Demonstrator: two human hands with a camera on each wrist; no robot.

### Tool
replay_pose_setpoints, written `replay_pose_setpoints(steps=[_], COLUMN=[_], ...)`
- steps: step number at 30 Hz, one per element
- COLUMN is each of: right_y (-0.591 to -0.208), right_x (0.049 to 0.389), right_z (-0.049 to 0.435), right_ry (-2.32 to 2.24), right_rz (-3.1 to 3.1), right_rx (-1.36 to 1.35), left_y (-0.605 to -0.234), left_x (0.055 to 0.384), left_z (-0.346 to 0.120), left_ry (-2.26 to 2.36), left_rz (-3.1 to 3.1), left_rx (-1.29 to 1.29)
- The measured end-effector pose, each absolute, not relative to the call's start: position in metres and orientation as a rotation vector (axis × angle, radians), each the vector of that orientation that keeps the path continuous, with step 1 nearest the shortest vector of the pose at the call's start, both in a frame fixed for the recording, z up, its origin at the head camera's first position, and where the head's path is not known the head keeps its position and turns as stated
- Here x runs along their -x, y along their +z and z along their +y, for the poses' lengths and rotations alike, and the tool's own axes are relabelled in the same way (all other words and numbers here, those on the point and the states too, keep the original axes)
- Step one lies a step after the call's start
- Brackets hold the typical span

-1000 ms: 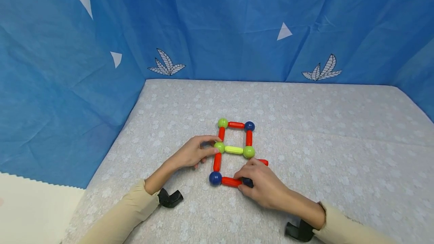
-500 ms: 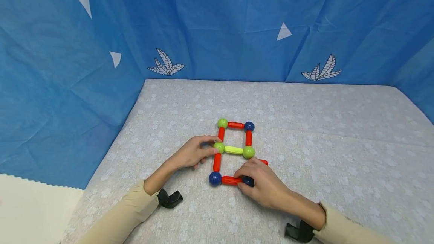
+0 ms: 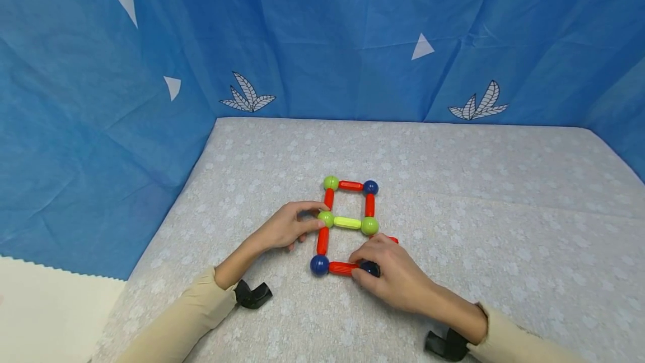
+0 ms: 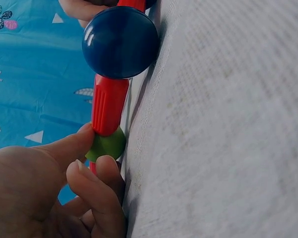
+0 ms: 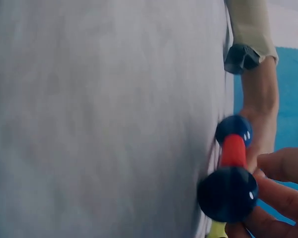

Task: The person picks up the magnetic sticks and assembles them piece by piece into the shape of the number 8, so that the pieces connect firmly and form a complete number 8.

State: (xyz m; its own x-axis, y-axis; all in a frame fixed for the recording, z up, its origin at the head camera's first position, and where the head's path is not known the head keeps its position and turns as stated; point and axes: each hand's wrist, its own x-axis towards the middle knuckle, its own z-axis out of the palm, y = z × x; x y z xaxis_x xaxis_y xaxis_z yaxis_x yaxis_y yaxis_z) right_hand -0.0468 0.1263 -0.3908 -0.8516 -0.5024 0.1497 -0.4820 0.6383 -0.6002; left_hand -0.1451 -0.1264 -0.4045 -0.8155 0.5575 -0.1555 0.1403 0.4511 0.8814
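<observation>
A frame of magnetic rods and balls lies flat on the cloth. My left hand [image 3: 289,226] pinches the light green ball [image 3: 326,219] at its left middle, thumb on the near side. A red rod [image 4: 109,104] joins that ball to the near-left blue ball [image 3: 319,265]. From there another red rod [image 3: 342,269] runs right to a dark blue ball [image 5: 227,193]. My right hand [image 3: 395,276] pinches this rod's right end, its fingers partly hiding the ball. Beyond the knuckles shows the end of one more red rod [image 3: 392,240], mostly covered.
The far square has a yellow-green rod [image 3: 347,223], a right green ball [image 3: 369,226], a far blue ball [image 3: 370,187] and a far green ball [image 3: 331,183]. Patterned grey cloth [image 3: 504,212] covers the table. A blue curtain [image 3: 353,43] hangs behind it.
My right fingers have shifted very slightly, and the dark blue ball beside them sits a touch further right. My left hand stays on the green ball.
</observation>
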Motion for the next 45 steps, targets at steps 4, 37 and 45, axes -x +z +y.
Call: replay_pose_setpoints(steps=[4, 37, 45], right_y=[-0.386, -0.386, -0.385], right_x=[0.049, 0.066, 0.067], right_z=[0.136, 0.166, 0.163], right_ry=[-1.096, -0.821, -0.849], right_rz=[2.890, 2.895, 2.875], right_rx=[0.800, 0.583, 0.547], left_y=[-0.405, -0.407, -0.408], left_x=[0.145, 0.147, 0.147], left_z=[-0.126, -0.127, -0.127], left_ry=[1.328, 1.323, 1.318], left_rz=[2.280, 2.282, 2.286], left_rx=[-0.584, -0.612, -0.605])
